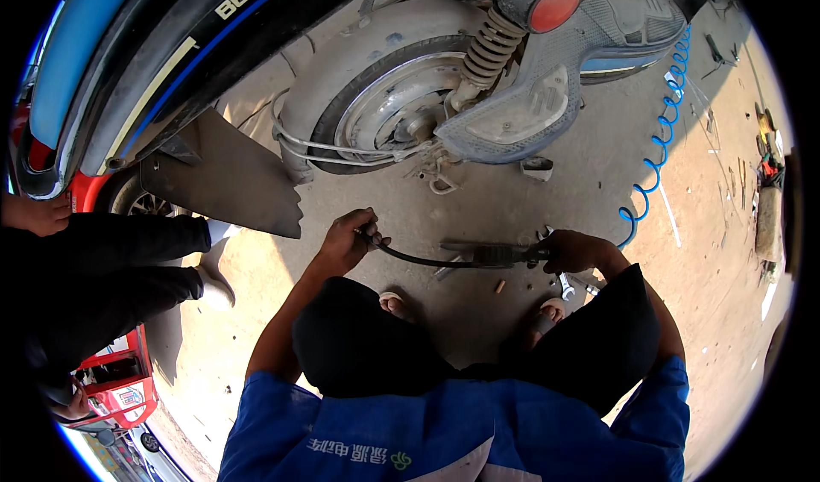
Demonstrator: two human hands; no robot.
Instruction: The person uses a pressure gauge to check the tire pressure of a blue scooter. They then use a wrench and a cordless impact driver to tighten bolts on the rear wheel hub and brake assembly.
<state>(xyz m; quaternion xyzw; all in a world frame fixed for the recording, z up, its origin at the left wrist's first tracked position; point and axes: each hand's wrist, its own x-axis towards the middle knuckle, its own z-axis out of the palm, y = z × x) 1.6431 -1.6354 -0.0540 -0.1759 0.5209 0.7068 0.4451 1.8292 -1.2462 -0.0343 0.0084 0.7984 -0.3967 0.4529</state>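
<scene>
The left hand is gripping one end of a black cable, fingers folded; the right hand is grasping the opposite end. The cable is spanning between both hands above the floor, its long axis running left to right, crosswise to the person, the left end curving slightly away. A silver wrench is lying near the right hand. Beyond, a dusty wheel is standing; a blue coiled hose is trailing at right.
</scene>
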